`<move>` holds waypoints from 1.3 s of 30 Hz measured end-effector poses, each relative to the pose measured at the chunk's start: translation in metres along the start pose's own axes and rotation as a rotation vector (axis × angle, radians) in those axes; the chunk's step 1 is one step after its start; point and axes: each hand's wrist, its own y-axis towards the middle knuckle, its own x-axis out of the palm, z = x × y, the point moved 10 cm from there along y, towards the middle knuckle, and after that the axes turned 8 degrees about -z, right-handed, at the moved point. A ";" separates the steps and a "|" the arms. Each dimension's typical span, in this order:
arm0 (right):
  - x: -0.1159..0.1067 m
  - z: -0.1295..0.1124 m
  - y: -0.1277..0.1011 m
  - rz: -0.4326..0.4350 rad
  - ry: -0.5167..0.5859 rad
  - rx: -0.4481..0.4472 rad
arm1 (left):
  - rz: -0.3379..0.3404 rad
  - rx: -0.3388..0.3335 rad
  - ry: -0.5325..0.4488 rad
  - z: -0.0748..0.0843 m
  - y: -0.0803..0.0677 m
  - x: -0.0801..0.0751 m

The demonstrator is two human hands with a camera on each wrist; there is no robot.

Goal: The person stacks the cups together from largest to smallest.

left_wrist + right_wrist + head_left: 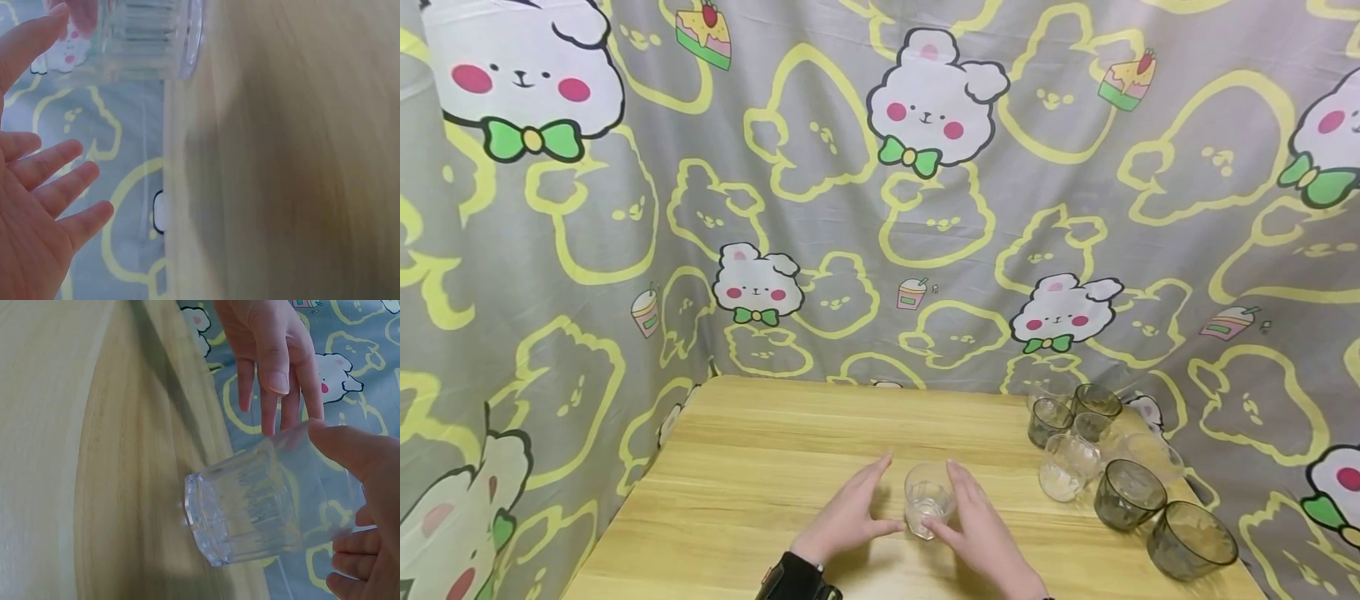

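Note:
A clear, faceted drinking glass (927,500) stands mouth up near the front middle of the table, its thick base right at the wood. My right hand (983,523) grips it by the upper wall, thumb on the near side; in the right wrist view the thumb and curled fingers of that hand (378,487) are on opposite sides of the glass (262,500). On the other side, my left hand (852,514) is spread beside the glass with nothing held. The left wrist view has its palm (28,231) facing the glass (144,40), fingers extended and apart.
Several glasses cluster along the table's right edge, among them smoky grey ones (1191,542) (1130,496) and clear ones (1062,471), some close together. A grey patterned curtain (820,225) hangs behind and beside the wooden table (760,450).

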 end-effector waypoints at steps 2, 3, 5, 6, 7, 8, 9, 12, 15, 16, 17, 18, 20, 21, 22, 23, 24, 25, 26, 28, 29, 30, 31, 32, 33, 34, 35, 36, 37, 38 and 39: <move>-0.003 0.002 -0.001 0.006 -0.006 -0.002 | 0.007 0.007 -0.020 0.002 0.004 0.002; -0.004 0.002 -0.003 0.012 -0.007 -0.004 | 0.010 0.012 -0.028 0.003 0.006 0.003; -0.009 0.003 -0.005 0.028 -0.007 -0.010 | 0.013 0.021 -0.047 0.005 0.009 0.005; -0.012 0.004 -0.006 0.038 -0.007 -0.016 | 0.008 0.021 -0.068 0.006 0.011 0.007; -0.014 0.005 -0.008 0.047 -0.008 -0.019 | 0.006 0.025 -0.086 0.007 0.012 0.009; -0.017 0.006 -0.009 0.056 -0.010 -0.022 | 0.000 0.024 -0.108 0.007 0.014 0.011; -0.020 0.007 -0.011 0.066 -0.010 -0.025 | -0.005 0.021 -0.128 0.008 0.015 0.013; -0.028 0.012 -0.016 0.090 -0.024 -0.033 | -0.018 0.008 -0.185 0.008 0.019 0.019; -0.039 0.018 -0.022 0.124 -0.039 -0.042 | -0.027 0.000 -0.221 0.007 0.021 0.026; -0.043 0.020 -0.024 0.138 -0.049 -0.047 | -0.026 0.003 -0.232 0.007 0.023 0.028; -0.047 0.022 -0.027 0.156 -0.061 -0.050 | -0.027 0.004 -0.245 0.007 0.023 0.030; -0.051 0.026 -0.029 0.175 -0.067 -0.051 | -0.027 0.006 -0.256 0.008 0.024 0.032; -0.060 0.034 -0.034 0.200 -0.073 -0.046 | -0.029 0.006 -0.283 0.008 0.026 0.036; -0.063 0.040 -0.036 0.206 -0.067 -0.039 | -0.028 0.007 -0.300 0.008 0.026 0.037; -0.067 0.045 -0.038 0.206 -0.057 -0.026 | -0.027 0.006 -0.317 0.008 0.027 0.038; -0.071 0.051 -0.040 0.216 -0.049 -0.019 | -0.029 0.000 -0.338 0.007 0.027 0.040; -0.075 0.057 -0.043 0.217 -0.032 -0.009 | -0.028 -0.001 -0.355 0.007 0.028 0.041; -0.080 0.062 -0.045 0.217 -0.020 -0.001 | -0.028 -0.005 -0.378 0.007 0.028 0.042; -0.084 0.067 -0.048 0.225 -0.018 0.006 | -0.027 -0.011 -0.398 0.006 0.029 0.044; -0.096 0.075 -0.054 0.257 -0.030 0.015 | -0.024 -0.019 -0.425 0.004 0.030 0.045; -0.101 0.080 -0.057 0.278 -0.038 0.018 | -0.019 -0.019 -0.433 0.004 0.030 0.045; -0.106 0.084 -0.060 0.285 -0.043 0.029 | -0.015 -0.020 -0.437 0.003 0.030 0.046; -0.111 0.089 -0.064 0.294 -0.052 0.041 | -0.013 -0.021 -0.444 0.003 0.031 0.046; -0.116 0.094 -0.067 0.304 -0.064 0.057 | -0.010 -0.021 -0.448 0.003 0.031 0.046; -0.120 0.100 -0.070 0.302 -0.068 0.077 | -0.007 -0.018 -0.448 0.003 0.031 0.046; -0.123 0.106 -0.073 0.290 -0.067 0.105 | -0.006 -0.015 -0.449 0.003 0.032 0.046; -0.125 0.113 -0.076 0.275 -0.063 0.135 | -0.003 -0.012 -0.450 0.004 0.032 0.046; -0.128 0.120 -0.079 0.257 -0.064 0.169 | -0.003 -0.011 -0.451 0.004 0.032 0.046; -0.130 0.128 -0.081 0.240 -0.067 0.204 | -0.001 -0.010 -0.452 0.004 0.033 0.047; -0.133 0.134 -0.084 0.226 -0.069 0.237 | 0.002 -0.009 -0.454 0.004 0.033 0.047; -0.135 0.141 -0.086 0.208 -0.069 0.271 | 0.004 -0.007 -0.453 0.003 0.033 0.047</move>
